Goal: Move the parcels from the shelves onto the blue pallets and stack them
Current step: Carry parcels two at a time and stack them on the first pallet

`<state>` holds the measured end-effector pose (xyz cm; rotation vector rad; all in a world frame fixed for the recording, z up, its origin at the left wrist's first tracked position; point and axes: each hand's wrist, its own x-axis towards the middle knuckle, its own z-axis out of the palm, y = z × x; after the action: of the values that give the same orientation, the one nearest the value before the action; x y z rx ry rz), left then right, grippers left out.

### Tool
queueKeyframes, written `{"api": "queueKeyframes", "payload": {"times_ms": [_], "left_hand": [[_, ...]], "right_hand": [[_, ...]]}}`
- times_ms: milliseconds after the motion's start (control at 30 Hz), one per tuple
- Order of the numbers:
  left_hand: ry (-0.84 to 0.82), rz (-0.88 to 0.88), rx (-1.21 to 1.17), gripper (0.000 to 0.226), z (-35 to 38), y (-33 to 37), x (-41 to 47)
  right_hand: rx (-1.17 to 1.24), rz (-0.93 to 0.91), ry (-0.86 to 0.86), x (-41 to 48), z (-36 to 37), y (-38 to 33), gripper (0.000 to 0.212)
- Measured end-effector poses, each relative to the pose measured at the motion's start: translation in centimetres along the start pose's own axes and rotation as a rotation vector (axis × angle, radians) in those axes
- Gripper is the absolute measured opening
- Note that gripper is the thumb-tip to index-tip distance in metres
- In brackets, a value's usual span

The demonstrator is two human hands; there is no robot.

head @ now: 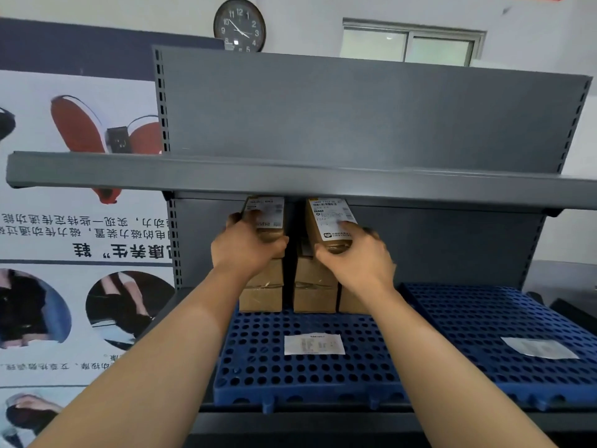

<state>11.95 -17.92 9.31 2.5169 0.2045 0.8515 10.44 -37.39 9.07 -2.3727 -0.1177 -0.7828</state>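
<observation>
Up at the back edge of the blue pallet (290, 376), the left hand (245, 247) grips the left parcel (266, 218) and the right hand (355, 257) grips the right parcel (329, 221), each atop a stack of boxes (261, 295), just beneath the grey shelf (290, 176).

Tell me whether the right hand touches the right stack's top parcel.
Touching: head view shows the right hand gripping the top right parcel, fingers curled over its top face.

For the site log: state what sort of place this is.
Probably a parcel storeroom or small warehouse. Grey metal shelving holds blue perforated pallets, with labelled cardboard parcels stacked on one. The left hand grips the left top parcel, the right hand the right top parcel.
</observation>
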Motion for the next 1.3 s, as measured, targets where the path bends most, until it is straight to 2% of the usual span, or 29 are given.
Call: {"api": "queueKeyframes", "payload": {"times_ms": [467, 767, 1300], "left_hand": [[-0.040, 0.004, 0.036, 0.079, 1.3, -0.8, 0.9], [-0.024, 0.024, -0.057, 0.095, 1.1, -1.5, 0.6], [0.007, 0.060, -0.070, 0.094, 1.5, -2.4, -0.3]], "right_hand": [[0.011, 0.034, 0.001, 1.2, 1.4, -0.5, 0.073], [0.006, 0.023, -0.029, 2.2, 2.5, -1.2, 0.072], [-0.109, 0.024, -0.021, 3.8, 4.7, -2.4, 0.075]]}}
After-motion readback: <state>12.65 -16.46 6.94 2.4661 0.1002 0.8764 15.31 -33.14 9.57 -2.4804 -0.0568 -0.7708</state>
